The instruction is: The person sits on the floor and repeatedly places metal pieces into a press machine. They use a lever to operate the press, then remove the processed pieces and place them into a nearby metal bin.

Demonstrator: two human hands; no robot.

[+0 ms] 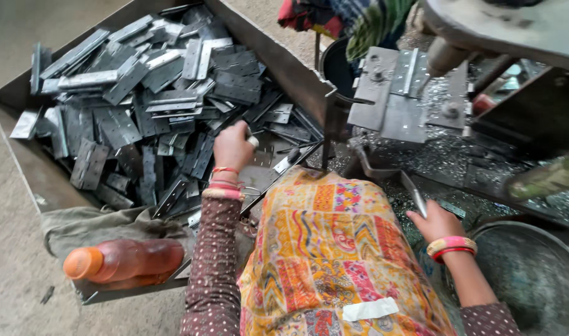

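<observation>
Head view, taken left to right with the large open sheet-metal tray (23, 155) as reference. At the tray's near left corner a clear plastic bottle of reddish liquid with an orange cap (119, 261) lies on its side, resting on a crumpled grey-green cloth (91, 221) draped over the tray's near edge. Inside the tray lies a disordered heap of flat grey steel hinges (135, 99), filling its left and far portions; some are folded shut, others lie open.

At the right-hand end of the tray, past the edge of the heap, the left hand (233, 147) is reaching in with fingers curled. A small pale item shows at the fingertips; whether it is gripped cannot be determined. Pink and gold bangles (224, 185) sit on that wrist.

Right of the tray, beyond its wall, a grey steel work plate of a bench machine (396, 112) carries one open hinge (408, 71) and is surrounded by bright metal swarf (440, 155). Nearer than that plate, the right hand (437, 223) is closed around a narrow grey metal strip (415, 196), which points up and away from the palm. Further right, just beside this hand, stands a round grey metal basin (533, 249).
</observation>
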